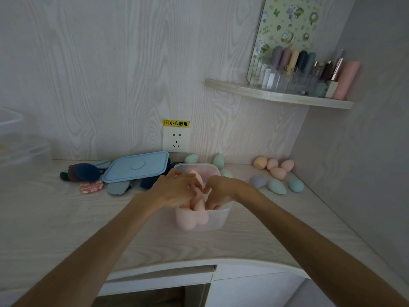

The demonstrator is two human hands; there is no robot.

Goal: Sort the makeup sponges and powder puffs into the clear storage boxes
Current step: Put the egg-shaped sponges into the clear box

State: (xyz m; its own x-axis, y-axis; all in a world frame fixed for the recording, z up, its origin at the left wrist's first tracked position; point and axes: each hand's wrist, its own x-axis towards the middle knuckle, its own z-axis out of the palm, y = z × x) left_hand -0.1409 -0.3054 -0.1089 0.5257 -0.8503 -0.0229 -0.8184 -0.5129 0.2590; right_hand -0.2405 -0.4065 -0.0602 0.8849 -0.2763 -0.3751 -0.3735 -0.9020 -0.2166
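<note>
Both my hands sit over the clear box; left hand rests spread on the pink sponges; right hand fingers curl among them; loose sponges lie far right, nearer my right.

Both forearms are bare from the bottom edge of the view up to the wrists, with no sleeve, watch or bracelet showing on either. The left hand seems to carry a thin pale ring on one finger, though it is too blurred to be sure. The right hand shows no ring or glove.
</note>
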